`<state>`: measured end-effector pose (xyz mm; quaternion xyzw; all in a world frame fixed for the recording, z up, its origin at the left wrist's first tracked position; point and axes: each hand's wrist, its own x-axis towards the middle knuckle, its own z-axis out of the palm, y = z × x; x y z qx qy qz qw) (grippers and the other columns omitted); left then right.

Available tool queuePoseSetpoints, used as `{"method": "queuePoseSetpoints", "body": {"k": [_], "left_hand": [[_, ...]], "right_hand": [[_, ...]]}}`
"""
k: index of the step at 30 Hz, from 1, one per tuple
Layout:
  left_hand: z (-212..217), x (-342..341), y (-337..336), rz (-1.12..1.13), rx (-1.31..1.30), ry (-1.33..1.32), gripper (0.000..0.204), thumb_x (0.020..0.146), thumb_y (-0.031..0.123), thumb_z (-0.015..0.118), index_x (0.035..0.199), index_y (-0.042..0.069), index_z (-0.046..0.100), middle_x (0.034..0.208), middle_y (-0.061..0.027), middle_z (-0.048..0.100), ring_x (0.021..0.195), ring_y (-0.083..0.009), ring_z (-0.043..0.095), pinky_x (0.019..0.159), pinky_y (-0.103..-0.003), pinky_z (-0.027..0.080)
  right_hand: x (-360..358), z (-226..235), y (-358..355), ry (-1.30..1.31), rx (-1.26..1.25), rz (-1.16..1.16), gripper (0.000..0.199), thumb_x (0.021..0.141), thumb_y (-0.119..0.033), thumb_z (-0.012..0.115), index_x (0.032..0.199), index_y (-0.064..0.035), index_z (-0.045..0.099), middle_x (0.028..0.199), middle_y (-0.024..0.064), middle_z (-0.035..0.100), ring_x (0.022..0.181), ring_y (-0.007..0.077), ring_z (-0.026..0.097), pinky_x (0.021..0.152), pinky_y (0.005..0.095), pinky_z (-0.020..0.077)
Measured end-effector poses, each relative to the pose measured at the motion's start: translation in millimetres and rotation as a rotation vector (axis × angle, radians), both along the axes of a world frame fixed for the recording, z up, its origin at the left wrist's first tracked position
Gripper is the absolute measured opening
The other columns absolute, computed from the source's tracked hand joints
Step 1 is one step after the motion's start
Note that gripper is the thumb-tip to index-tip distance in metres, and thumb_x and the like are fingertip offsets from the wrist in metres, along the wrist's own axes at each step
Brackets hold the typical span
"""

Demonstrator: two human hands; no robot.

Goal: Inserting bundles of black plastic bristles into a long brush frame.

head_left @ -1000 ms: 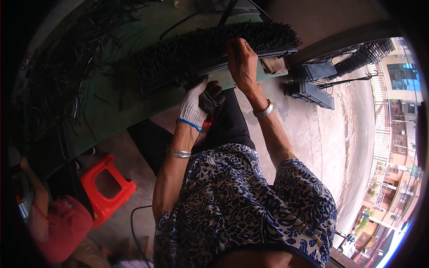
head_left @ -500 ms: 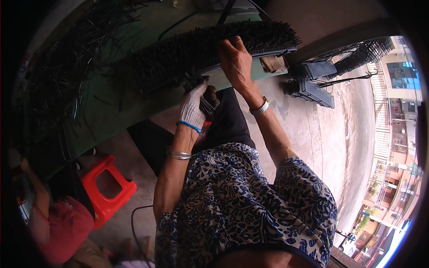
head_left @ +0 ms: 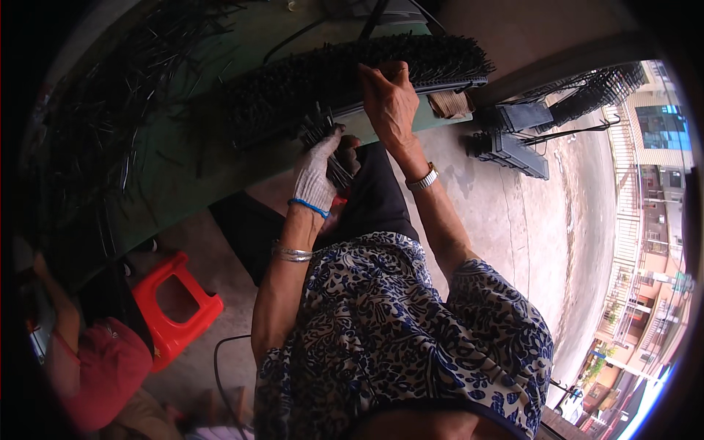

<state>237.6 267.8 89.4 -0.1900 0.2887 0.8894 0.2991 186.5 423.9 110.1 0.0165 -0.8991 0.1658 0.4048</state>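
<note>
A long black rack (head_left: 447, 62), packed with several rows of short black sticks standing on end, lies across the table's near edge. At its near long side, my bare right hand (head_left: 391, 106) has its fingers pinched together over the sticks. Whatever is between those fingertips is hidden. My left hand (head_left: 315, 174), in a white knitted glove with bare fingertips, grips a bundle of thin black sticks (head_left: 340, 173) just below the rack. The bundle pokes out above and below that fist.
The green table (head_left: 172, 158) carries a heap of loose black sticks (head_left: 95, 125) at left. A folded brown pad (head_left: 450, 105) sits by the rack's right end. Black racks (head_left: 517, 150) stand on the floor at right. A red stool (head_left: 176, 308) and another person (head_left: 110, 374) are at lower left.
My right hand has shifted slightly right along the rack, its fingers still pinched. The left hand keeps its bundle, whose upper ends have spread a little. The red stool's position is nearly unchanged.
</note>
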Motion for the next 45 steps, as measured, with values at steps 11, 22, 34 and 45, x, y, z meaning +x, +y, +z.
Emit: {"method": "queuePoseSetpoints", "body": {"k": [11,22,34,45], "left_hand": [[-1,-1,-1,-0.014,0.054,0.000,0.014,0.089,0.015,0.065,0.098,0.005,0.064,0.078,-0.0107,0.069,0.056,-0.0195,0.064,0.049,-0.032,0.055],[19,5,0,-0.043,-0.113,0.011,0.017,0.087,0.011,0.067,0.100,0.001,0.066,0.083,-0.0163,0.070,0.063,-0.0236,0.069,0.053,-0.035,0.059],[-13,-6,-2,-0.022,-0.061,0.007,0.015,0.087,0.015,0.067,0.097,0.004,0.065,0.079,-0.0147,0.070,0.049,-0.0179,0.061,0.042,-0.030,0.050],[-7,-3,-1,-0.028,-0.037,-0.021,0.013,0.089,0.016,0.064,0.098,0.007,0.065,0.083,-0.0116,0.071,0.059,-0.0174,0.064,0.051,-0.031,0.052]], "right_hand": [[33,18,-13,-0.232,-0.385,0.191,0.022,0.086,-0.018,0.069,0.105,-0.0089,0.069,0.095,0.0113,0.059,0.077,0.0209,0.062,0.066,0.0316,0.0491],[35,33,6,-0.863,-0.839,0.655,0.021,0.086,-0.011,0.066,0.102,0.0027,0.065,0.089,0.0064,0.067,0.082,0.0119,0.062,0.070,0.0254,0.0484],[28,35,-3,-0.352,-0.588,0.396,0.005,0.090,-0.004,0.058,0.091,-0.0002,0.055,0.077,0.0091,0.066,0.064,0.0141,0.063,0.059,0.0265,0.0483],[-18,9,-7,-0.013,-0.167,0.234,0.011,0.087,0.000,0.058,0.094,-0.0028,0.050,0.075,0.0149,0.056,0.066,0.0315,0.060,0.057,0.0365,0.0472]]}}
